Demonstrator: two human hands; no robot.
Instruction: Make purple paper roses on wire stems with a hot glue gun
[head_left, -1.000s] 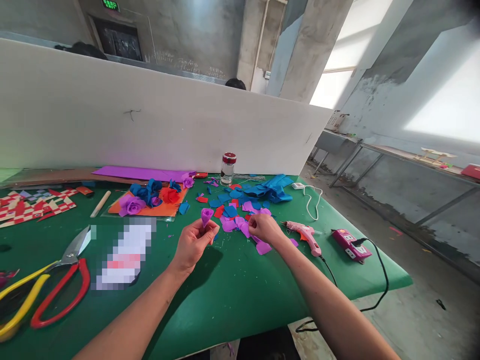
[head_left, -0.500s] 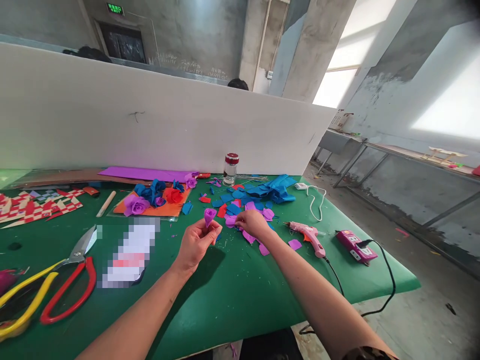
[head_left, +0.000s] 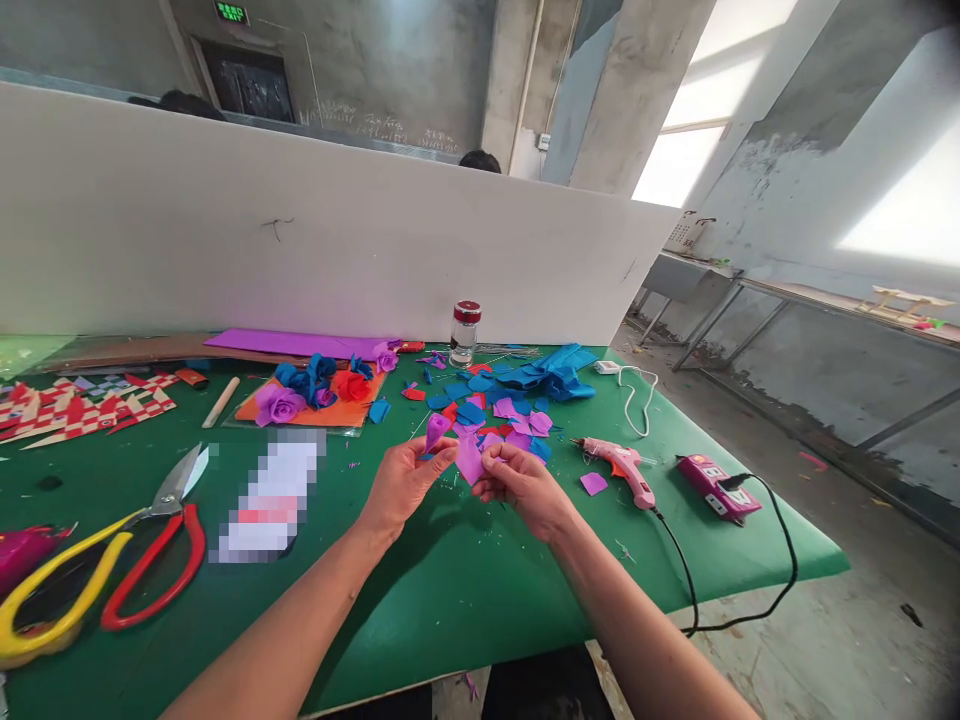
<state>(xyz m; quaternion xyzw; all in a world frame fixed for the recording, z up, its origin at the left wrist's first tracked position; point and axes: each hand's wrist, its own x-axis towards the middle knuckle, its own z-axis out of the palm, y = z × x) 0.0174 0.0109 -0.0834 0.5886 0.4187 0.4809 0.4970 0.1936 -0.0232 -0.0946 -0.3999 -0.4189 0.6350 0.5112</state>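
Observation:
My left hand (head_left: 405, 482) is closed round a small rolled purple paper bud (head_left: 436, 430), held upright above the green table (head_left: 420, 610). My right hand (head_left: 517, 480) pinches a flat purple paper petal (head_left: 470, 460) and holds it right beside the bud. Just behind both hands lies a pile of loose purple, blue and red paper pieces (head_left: 502, 412).
A pink glue gun (head_left: 621, 464) and a pink power strip (head_left: 718, 487) lie to the right, with a black cable. Large scissors (head_left: 112, 570) lie at the left. Finished paper roses (head_left: 315, 385) sit on an orange sheet. A small jar (head_left: 465, 333) stands by the white partition (head_left: 300, 250).
My right hand has lifted a purple petal off the pile and brought it back to the bud. My left hand has kept hold of the bud.

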